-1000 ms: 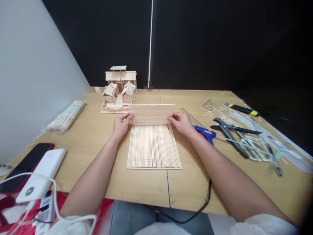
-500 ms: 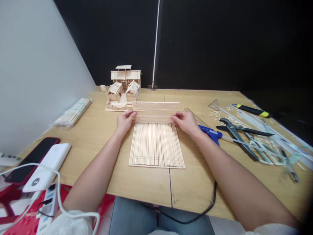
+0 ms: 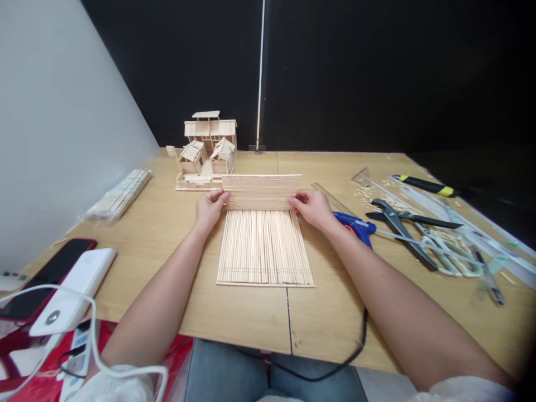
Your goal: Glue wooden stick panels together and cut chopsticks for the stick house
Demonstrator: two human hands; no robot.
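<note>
A panel of thin wooden sticks laid crosswise stands upright at the far edge of a flat base of sticks. My left hand pinches the panel's left end between thumb and fingers. At the opposite end, my right hand pinches it the same way. The base lies on the table, its sticks running away from me and a single strip along its near edge. Whether the panel is fixed to the base I cannot tell.
Behind the panel stands a stick model house. Bagged sticks, a phone and a white power bank lie left. On the right are a blue glue gun, pliers, scissors and a utility knife.
The whole view has shifted slightly, so everything appears a little further left. Both hands keep their hold on the upright stick panel, which stays in place on the base.
</note>
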